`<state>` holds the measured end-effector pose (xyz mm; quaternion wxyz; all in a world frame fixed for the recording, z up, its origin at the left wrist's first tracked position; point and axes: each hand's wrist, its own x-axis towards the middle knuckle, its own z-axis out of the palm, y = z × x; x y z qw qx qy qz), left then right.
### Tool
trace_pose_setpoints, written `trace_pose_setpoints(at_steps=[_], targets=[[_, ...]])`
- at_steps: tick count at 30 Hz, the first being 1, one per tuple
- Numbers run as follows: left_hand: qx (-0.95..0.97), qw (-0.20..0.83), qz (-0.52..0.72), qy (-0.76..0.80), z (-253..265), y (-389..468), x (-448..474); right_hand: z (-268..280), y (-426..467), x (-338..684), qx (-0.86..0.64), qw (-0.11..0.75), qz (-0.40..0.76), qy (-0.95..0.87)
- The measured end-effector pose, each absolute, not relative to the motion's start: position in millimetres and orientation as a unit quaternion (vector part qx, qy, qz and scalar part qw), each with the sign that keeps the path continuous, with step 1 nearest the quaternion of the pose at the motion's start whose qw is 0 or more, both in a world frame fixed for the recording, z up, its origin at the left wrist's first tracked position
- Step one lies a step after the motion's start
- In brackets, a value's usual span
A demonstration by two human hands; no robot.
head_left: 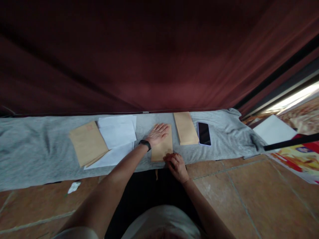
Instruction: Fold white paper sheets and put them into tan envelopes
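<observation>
A brown paper envelope [161, 151] lies upright before me on the grey cloth. My left hand [158, 133], with a dark band at its wrist, rests flat across the envelope's upper part, fingers stretched out. At the near right corner, my right hand [177, 166] has its fingers bent and closed on the envelope's bottom edge. A pile of brown envelopes [185, 128] lies to the right. Left of my hands are white paper sheets [117, 132], partly under another pile of brown envelopes [88, 142].
A phone [204, 133] lies right of the right-hand pile. The grey cloth [45, 149] covers a long, narrow surface against a dark red curtain [149, 66]. A crumpled white scrap [74, 187] is on the tiled floor [224, 196]. A colourful printed package [299, 159] stands at far right.
</observation>
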<state>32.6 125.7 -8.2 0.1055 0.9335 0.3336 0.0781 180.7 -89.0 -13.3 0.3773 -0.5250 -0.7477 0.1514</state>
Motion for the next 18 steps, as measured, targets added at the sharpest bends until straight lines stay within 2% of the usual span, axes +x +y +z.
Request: trace_pose_setpoints(at_steps=[9,18], targets=[[0.961,0.133,0.057,0.236,2.6,76.6,9.2,-13.1,-87.7,179.8,-0.528,0.372,0.142,-0.75],[0.959,0.19,0.042,0.208,7.8,30.4,-20.9,-20.7,-86.8,177.5,-0.534,0.389,0.121,-0.741]])
